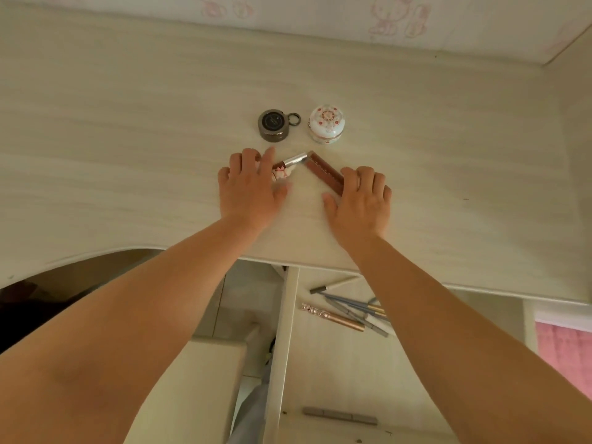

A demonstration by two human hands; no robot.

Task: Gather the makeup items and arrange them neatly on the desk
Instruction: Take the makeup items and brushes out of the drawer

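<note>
Head view. Two slim makeup items lie on the pale wood-grain desk [128,139], forming an inverted V whose far ends nearly meet. The silver-capped tube [290,164] has its long axis running from near-left to far-right, silver cap pointing far-right; its near end is under the left hand. The brown ridged stick [325,172] has its long axis running from far-left to near-right, with its near end under the right hand. Beyond them, two round containers sit side by side, slightly apart: a dark compact [273,125] with a ring on its right edge, and a white patterned jar [326,124].

The desk meets a wall with a faint pink cartoon print. Below the desk's near edge, an open drawer [336,363] holds several pencils [355,310] and a rose-gold pen [331,316].

The left hand [251,187] lies palm down, fingers curled onto the tube's near end, index finger extended along it. The right hand [360,197] lies palm down, fingertips bent over the stick's near end. Both forearms extend straight forward over the desk edge.
</note>
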